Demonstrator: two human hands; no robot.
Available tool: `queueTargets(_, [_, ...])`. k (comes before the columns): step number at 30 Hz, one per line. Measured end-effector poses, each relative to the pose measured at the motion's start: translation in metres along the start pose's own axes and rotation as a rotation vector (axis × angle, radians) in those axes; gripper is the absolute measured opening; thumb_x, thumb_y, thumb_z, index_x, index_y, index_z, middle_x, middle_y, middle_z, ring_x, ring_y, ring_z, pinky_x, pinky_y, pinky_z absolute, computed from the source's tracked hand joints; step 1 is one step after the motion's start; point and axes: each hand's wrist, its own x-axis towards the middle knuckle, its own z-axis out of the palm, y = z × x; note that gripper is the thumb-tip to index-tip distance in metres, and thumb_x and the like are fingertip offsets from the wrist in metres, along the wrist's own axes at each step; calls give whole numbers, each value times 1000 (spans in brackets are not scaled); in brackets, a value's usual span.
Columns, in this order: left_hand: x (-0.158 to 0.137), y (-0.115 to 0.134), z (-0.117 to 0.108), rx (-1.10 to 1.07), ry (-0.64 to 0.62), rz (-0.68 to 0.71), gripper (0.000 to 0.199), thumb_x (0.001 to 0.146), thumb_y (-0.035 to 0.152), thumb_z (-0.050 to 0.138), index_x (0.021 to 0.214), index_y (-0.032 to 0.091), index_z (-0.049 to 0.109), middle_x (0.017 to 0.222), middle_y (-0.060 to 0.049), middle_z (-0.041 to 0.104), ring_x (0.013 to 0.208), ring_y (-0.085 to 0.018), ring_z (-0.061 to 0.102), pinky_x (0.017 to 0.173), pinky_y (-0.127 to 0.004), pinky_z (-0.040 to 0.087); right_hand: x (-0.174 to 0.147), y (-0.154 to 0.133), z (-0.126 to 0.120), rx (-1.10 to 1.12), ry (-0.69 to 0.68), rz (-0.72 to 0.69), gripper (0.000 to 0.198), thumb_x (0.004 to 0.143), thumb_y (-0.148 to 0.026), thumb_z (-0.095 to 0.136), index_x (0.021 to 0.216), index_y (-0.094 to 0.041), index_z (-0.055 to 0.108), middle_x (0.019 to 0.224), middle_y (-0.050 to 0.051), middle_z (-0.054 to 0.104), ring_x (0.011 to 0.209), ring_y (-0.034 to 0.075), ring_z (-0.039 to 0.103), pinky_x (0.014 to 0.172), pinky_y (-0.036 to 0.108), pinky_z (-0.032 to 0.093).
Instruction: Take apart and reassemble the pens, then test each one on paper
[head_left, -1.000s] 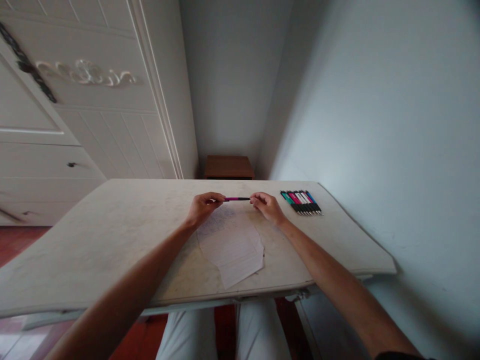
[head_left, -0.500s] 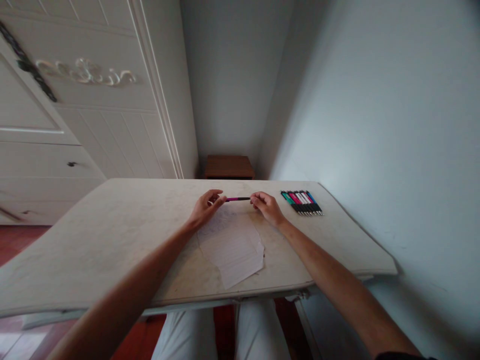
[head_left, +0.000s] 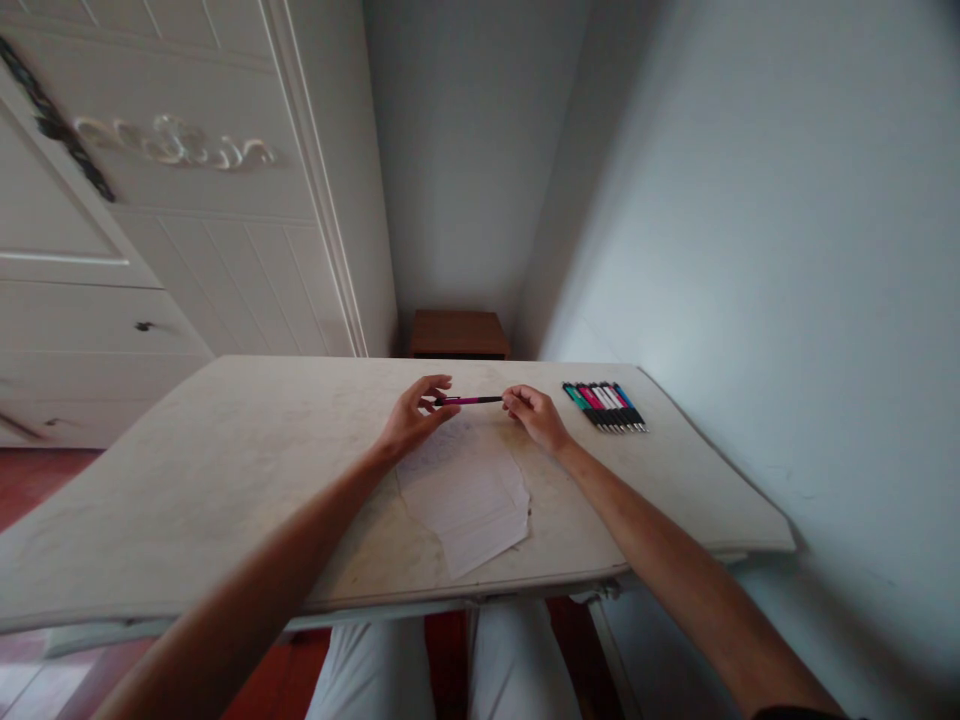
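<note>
A purple pen (head_left: 472, 400) with a black grip lies level between my two hands, above the far edge of a torn sheet of paper (head_left: 469, 500). My right hand (head_left: 534, 412) pinches its black tip end between thumb and fingers. Around the clip end, my left hand (head_left: 416, 415) has its thumb and index finger spread apart, the thumb just below the barrel. Whether another left finger touches the pen from behind is unclear. Faint scribbles show on the upper part of the paper.
Several pens (head_left: 604, 407) in green, pink, white and blue lie in a neat row right of my right hand. The pale table (head_left: 262, 480) meets a wall on the right. A white cabinet (head_left: 247, 270) and a brown wooden piece of furniture (head_left: 459, 333) stand beyond it.
My left thumb and index finger have spread from their pinch on the pen, so its clip end now shows between them. My right hand keeps its hold, barely moved.
</note>
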Motion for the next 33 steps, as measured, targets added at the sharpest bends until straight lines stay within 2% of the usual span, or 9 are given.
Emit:
queueTargets(2, [0, 0, 0, 29, 28, -28, 45, 77, 47, 64, 110, 16, 61, 100, -8, 67, 81, -17, 62, 65, -26, 49, 0, 0, 1, 2, 5, 5, 40, 79, -58, 58, 80, -18, 61, 73, 3, 63, 65, 15, 56, 62, 26, 47])
queueTargets(4, [1, -1, -1, 100, 24, -42, 37, 84, 49, 52, 92, 16, 65, 80, -5, 66, 70, -15, 59, 61, -26, 46, 0, 0, 1, 5, 8, 11, 40, 79, -58, 58, 79, -18, 61, 72, 3, 62, 64, 15, 56, 60, 26, 46])
queueTargets(6, [2, -2, -2, 168, -20, -49, 42, 88, 50, 45, 69, 16, 63, 62, -1, 60, 59, -14, 53, 57, -26, 42, 0, 0, 1, 5, 5, 12, 41, 78, -59, 58, 78, -19, 60, 71, 3, 62, 62, 14, 55, 59, 26, 46])
queueTargets(8, [2, -3, -3, 189, -59, -51, 44, 87, 50, 46, 60, 17, 61, 57, -1, 59, 56, -14, 51, 56, -26, 41, 0, 0, 0, 6, 10, 9, 42, 78, -60, 58, 77, -19, 60, 71, 3, 62, 62, 15, 56, 60, 26, 47])
queueTargets(15, [1, -5, -2, 84, -20, 4, 24, 74, 42, 67, 85, 21, 71, 88, -5, 71, 73, -16, 61, 65, -27, 46, 1, 1, -1, 13, 26, 21, 43, 77, -62, 58, 79, -19, 60, 72, 3, 63, 65, 15, 57, 62, 26, 48])
queueTargets(22, [0, -4, -1, 59, 1, -24, 44, 75, 47, 67, 108, 18, 64, 99, -7, 69, 83, -18, 63, 66, -26, 48, 0, 1, 1, 23, 22, 15, 41, 78, -60, 59, 79, -19, 61, 72, 3, 63, 65, 16, 58, 63, 27, 48])
queueTargets(24, [1, -4, -1, 102, 6, -44, 39, 82, 50, 57, 102, 17, 65, 88, -6, 69, 77, -17, 62, 64, -26, 46, 0, 0, 0, 21, 26, 14, 42, 78, -61, 59, 79, -19, 61, 73, 4, 63, 66, 16, 58, 64, 28, 48])
queueTargets(28, [1, -5, -2, 201, -87, -54, 45, 89, 51, 44, 69, 17, 64, 63, -1, 63, 60, -15, 55, 58, -26, 41, 0, 0, 0, 20, 29, 10, 45, 77, -63, 58, 81, -19, 61, 72, 4, 63, 67, 16, 59, 65, 27, 49])
queueTargets(33, [1, -3, -3, 164, -67, 5, 33, 82, 49, 57, 76, 18, 69, 74, -3, 69, 67, -16, 59, 62, -26, 43, 1, 2, -1, 4, 27, 10, 46, 78, -65, 57, 79, -18, 60, 71, 4, 63, 66, 16, 58, 63, 27, 49])
